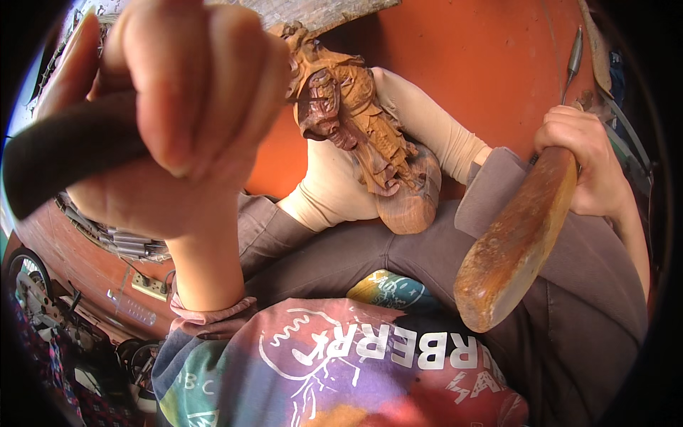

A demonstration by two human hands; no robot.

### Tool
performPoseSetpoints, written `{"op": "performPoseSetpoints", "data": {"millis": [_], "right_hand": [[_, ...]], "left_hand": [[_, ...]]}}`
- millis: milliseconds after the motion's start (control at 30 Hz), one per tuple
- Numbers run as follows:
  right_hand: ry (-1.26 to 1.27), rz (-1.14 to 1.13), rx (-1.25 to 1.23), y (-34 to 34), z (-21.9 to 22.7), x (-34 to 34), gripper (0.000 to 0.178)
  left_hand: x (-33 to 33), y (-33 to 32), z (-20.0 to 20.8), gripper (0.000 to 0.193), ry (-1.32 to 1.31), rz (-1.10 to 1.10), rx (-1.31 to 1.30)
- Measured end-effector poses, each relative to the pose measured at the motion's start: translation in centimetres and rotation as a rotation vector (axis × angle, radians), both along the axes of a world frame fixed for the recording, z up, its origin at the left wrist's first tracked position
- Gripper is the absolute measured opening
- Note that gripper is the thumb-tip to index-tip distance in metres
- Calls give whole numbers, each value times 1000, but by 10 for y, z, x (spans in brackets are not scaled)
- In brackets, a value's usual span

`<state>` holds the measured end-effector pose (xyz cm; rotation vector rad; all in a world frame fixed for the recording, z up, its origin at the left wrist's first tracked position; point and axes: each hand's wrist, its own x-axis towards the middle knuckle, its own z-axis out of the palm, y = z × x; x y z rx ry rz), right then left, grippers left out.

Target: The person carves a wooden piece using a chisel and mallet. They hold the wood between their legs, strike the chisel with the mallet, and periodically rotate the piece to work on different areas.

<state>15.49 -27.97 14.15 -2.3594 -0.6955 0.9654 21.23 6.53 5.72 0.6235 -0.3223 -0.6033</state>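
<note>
My left hand (192, 92) is raised close to the camera at the upper left, its fingers curled around a thick dark handle (78, 149); the tool's other end is out of sight. On the right, my right hand (580, 160) grips a worn wooden mallet (516, 242), its broad end angled down over my thigh. A slim metal tool (575, 60) rises from behind the same fist; whether the hand holds it too is unclear. Between my beige-socked feet (334, 181) a carved brown wooden figure (348, 107) on a rounded base (409, 210) leans, tilted.
A red-orange surface (469, 50) spreads beyond my feet, with a pale board (341, 14) at its far edge. Metal rods (131, 238) lie in a bundle at the left, near a power strip (149, 286). A wheeled vehicle (43, 292) stands at the lower left.
</note>
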Motion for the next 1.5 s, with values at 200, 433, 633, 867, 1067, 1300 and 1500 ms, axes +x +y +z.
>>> {"op": "performPoseSetpoints", "data": {"millis": [200,433,633,867,1067,1300,1500], "right_hand": [[-55,41,31,-8,-3,0,26],[-285,212,274,-10,2,13,30],[-374,328,256,19,27,20,37],[-427,312,176,30,26,15,28],[-421,277,182,32,20,16,30],[-420,288,164,33,19,16,29],[-297,298,116,28,28,18,24]], "left_hand": [[-12,32,39,41,85,214,176],[-56,-18,37,38,-584,-133,792],[-96,-55,3,42,-872,26,507],[-89,-55,-11,41,-904,151,329],[-93,-54,-15,41,-914,151,394],[-93,-61,-14,41,-932,179,442],[-88,-59,-16,39,-920,194,365]]}}
